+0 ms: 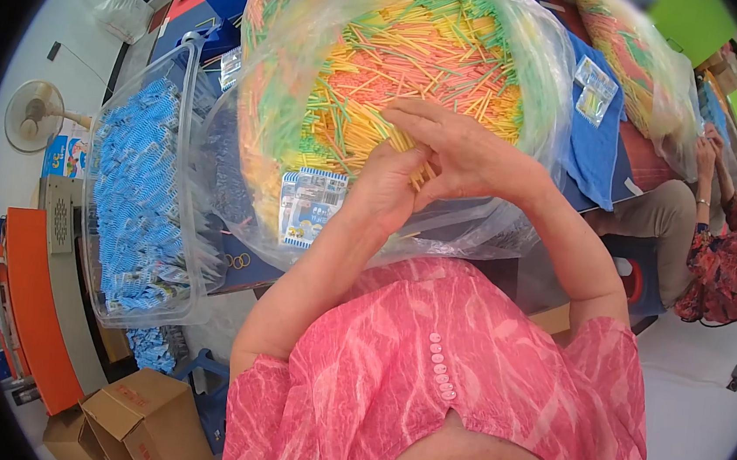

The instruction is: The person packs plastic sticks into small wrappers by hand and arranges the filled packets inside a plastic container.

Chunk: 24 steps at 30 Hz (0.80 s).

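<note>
Thin coloured sticks (409,71) in yellow, pink and green fill a large clear plastic bag (265,63) in front of me. Over its near side my two hands meet. My left hand (385,188) is closed round a small bundle of yellow sticks (427,175). My right hand (471,156) curves round the same bundle from the other side, fingers bent over its top. Part of the bundle is hidden by the fingers. Beside my left wrist, small blue-and-white printed packets (311,207) lie on the bag's near edge.
A clear plastic tub (184,153) full of blue packets (136,183) stands at left. Rubber bands (239,261) lie on the table nearby. A blue cloth (593,153) with packets is at right. Another person's hands (708,153) touch a second bag (641,70). Cardboard boxes (146,421) stand lower left.
</note>
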### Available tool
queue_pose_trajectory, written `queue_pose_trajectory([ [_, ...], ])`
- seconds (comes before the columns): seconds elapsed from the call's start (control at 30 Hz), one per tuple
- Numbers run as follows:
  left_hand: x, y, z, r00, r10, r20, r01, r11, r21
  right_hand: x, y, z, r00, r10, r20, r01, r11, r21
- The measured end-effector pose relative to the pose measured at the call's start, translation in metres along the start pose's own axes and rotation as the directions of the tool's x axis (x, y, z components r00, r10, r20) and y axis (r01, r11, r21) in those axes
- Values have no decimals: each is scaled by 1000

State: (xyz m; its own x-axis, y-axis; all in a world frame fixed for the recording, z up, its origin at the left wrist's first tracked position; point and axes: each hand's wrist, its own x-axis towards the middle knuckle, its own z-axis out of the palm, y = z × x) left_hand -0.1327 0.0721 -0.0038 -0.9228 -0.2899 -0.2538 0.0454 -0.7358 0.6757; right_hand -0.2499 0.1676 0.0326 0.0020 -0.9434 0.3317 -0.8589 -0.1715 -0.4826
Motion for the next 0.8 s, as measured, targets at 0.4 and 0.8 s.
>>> queue_pose_trajectory([
  [0.4,-10,3,-5,990,-135,49,133,990,50,-4,-7,-3,1000,4,18,-4,1000,-20],
  [0.8,-17,-14,-2,979,199,50,-177,698,694,-4,-16,25,955,51,-293,-74,995,-68],
])
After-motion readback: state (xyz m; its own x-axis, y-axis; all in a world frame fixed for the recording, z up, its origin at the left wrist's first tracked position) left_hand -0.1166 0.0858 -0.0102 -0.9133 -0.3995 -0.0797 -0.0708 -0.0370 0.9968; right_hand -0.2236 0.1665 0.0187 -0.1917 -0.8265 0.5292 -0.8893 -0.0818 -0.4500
